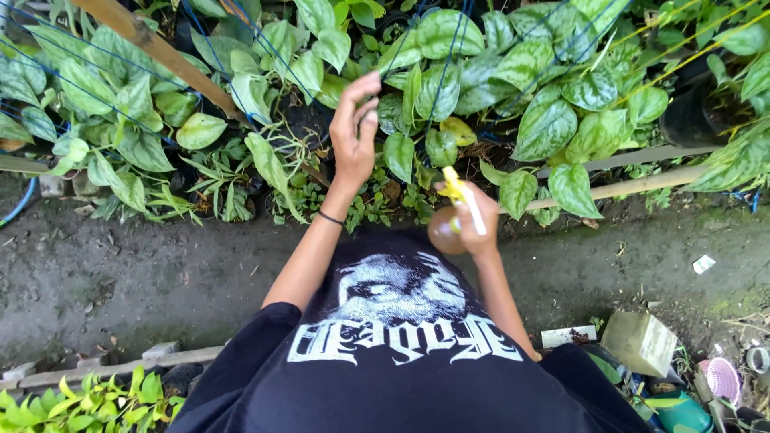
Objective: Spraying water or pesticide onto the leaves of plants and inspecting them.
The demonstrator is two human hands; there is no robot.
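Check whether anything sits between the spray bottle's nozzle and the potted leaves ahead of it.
Nothing visible does. The right hand holds the spray bottle just short of the green leaves, with open air between. The left hand is raised off to the side among the blue strings.

The left hand (pixel 355 136) is raised with fingers loosely spread among the green leaves (pixel 553 120), touching a thin blue string (pixel 401 48). The right hand (pixel 475 228) closes its grip on a spray bottle (pixel 449 224) with a yellow nozzle, above the dirt path (pixel 120 273).
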